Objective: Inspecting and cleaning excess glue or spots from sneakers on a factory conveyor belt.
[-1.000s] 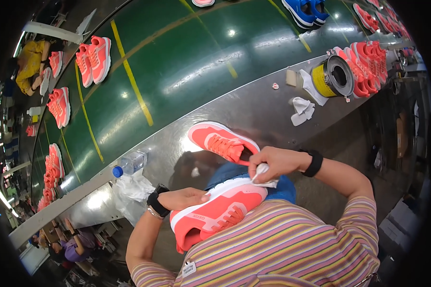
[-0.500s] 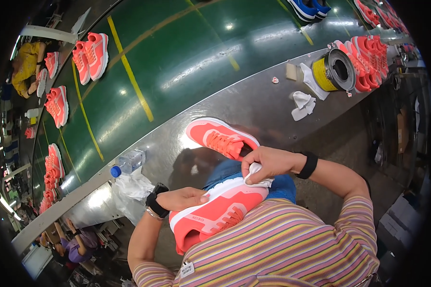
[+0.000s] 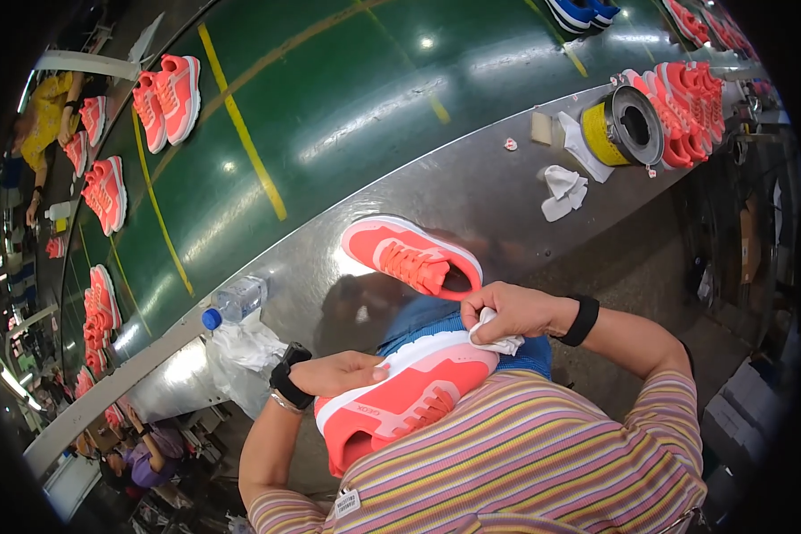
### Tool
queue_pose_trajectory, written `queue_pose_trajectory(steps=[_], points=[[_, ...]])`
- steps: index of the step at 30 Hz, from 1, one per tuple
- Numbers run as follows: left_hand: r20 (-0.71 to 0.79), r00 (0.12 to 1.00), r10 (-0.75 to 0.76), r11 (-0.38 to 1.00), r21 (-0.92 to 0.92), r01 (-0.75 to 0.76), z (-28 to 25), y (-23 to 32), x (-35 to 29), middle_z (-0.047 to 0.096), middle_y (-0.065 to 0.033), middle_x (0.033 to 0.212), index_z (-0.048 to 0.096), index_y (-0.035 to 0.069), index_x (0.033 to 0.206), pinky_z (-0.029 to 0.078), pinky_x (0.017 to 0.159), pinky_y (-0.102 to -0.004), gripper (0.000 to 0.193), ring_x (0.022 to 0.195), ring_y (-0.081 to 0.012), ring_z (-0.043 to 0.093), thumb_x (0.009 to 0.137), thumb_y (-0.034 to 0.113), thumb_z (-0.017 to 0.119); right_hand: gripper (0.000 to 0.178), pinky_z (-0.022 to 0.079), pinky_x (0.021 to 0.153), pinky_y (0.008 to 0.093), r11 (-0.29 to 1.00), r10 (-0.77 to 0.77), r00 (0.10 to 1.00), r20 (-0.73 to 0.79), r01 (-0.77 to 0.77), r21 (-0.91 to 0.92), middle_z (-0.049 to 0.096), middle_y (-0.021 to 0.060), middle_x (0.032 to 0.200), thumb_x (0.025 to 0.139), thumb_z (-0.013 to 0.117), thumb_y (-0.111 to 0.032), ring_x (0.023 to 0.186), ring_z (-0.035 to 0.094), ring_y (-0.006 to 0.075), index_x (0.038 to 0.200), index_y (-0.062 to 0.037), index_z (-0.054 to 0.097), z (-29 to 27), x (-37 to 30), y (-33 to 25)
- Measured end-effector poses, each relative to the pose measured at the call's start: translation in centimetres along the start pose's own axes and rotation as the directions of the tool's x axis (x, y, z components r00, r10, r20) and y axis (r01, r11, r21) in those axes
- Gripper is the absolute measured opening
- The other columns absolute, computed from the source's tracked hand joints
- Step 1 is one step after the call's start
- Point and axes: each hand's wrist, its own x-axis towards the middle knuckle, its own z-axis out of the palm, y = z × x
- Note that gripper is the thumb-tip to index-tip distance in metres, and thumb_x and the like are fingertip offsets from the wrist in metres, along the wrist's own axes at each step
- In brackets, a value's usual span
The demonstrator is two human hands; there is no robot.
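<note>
A coral sneaker [image 3: 418, 392] with a white sole lies on its side against my body, its sole facing away from me. My left hand [image 3: 343, 372] grips it near the heel, thumb on the white sole edge. In my right hand [image 3: 521, 313] a crumpled white cloth [image 3: 498, 336] is pinched between thumb and fingers, at the toe end of the sole. The matching coral sneaker [image 3: 414, 258] rests upright on the metal table just beyond my hands, its opening toward my right hand.
Along the metal table [image 3: 472, 178] runs a green conveyor belt [image 3: 329, 116] carrying coral pairs. A yellow-labelled can [image 3: 603, 135], white cloth scraps [image 3: 562, 191] and grouped coral sneakers [image 3: 685, 107] are at right. A water bottle [image 3: 240, 298] and plastic bag [image 3: 245, 347] lie at left. Co-workers stand far left.
My right hand has shifted slightly right with the cloth, toward the toe tip. My left hand keeps its hold on the sneaker. At far left, a co-worker's arms have moved.
</note>
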Motion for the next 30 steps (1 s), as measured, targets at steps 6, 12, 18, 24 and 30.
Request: queue_pose_trajectory(steps=[6,12,18,24,30], points=[[0.005,1.0,-0.016,0.998,-0.053,0.016,0.2,0.1,0.1,0.057,-0.0011,0.107,0.05,-0.001,0.118,0.042,0.084,-0.0231,0.045,0.095,-0.0051,0.048,0.095,0.036,0.04,0.012,0.037,0.051,0.0179,0.991,-0.019,0.999,-0.029,0.015,-0.131,0.052,-0.0034,0.066,0.07,0.065,-0.007,0.06,0.048,0.0019,0.072,-0.0051,0.054,0.2,0.1,-0.5],[0.075,0.997,-0.015,1.0,0.012,0.014,-0.5,-1.0,0.4,0.057,-0.002,0.109,0.049,-0.002,0.12,0.042,0.085,-0.0232,0.046,0.097,-0.0056,0.048,0.095,0.036,0.04,0.012,0.039,0.05,0.0203,0.997,-0.015,1.0,0.008,0.016,-0.079,0.052,-0.0029,0.065,0.069,0.065,-0.008,0.058,0.049,0.0042,0.073,-0.0047,0.055,0.5,0.3,-0.8],[0.062,0.998,0.0,1.0,-0.013,0.001,-0.1,-0.8,0.2,0.057,-0.0025,0.109,0.048,-0.002,0.121,0.042,0.085,-0.0235,0.046,0.097,-0.0059,0.048,0.095,0.035,0.039,0.011,0.038,0.053,0.019,0.997,0.034,0.999,0.0,-0.034,-0.072,0.052,-0.0037,0.066,0.069,0.064,-0.007,0.06,0.048,0.003,0.072,-0.005,0.054,0.0,-0.1,-0.3],[0.052,0.998,-0.031,0.998,-0.053,0.033,0.2,-0.3,0.1,0.057,-0.0029,0.109,0.048,-0.002,0.121,0.042,0.086,-0.0242,0.046,0.098,-0.0064,0.049,0.095,0.036,0.039,0.01,0.039,0.052,0.0197,0.986,0.048,0.999,-0.015,-0.05,-0.16,0.052,-0.0038,0.065,0.069,0.064,-0.007,0.06,0.048,0.0029,0.071,-0.005,0.054,0.3,-0.1,-1.0],[0.06,0.998,-0.012,1.0,-0.002,0.012,0.1,-0.2,0.0,0.057,-0.0034,0.11,0.047,-0.001,0.121,0.042,0.086,-0.0243,0.046,0.098,-0.007,0.049,0.095,0.036,0.039,0.011,0.037,0.048,0.0205,0.994,0.009,1.0,0.0,-0.009,-0.107,0.052,-0.003,0.064,0.069,0.064,-0.009,0.057,0.048,0.0038,0.07,-0.0047,0.055,0.8,0.3,-1.2]])
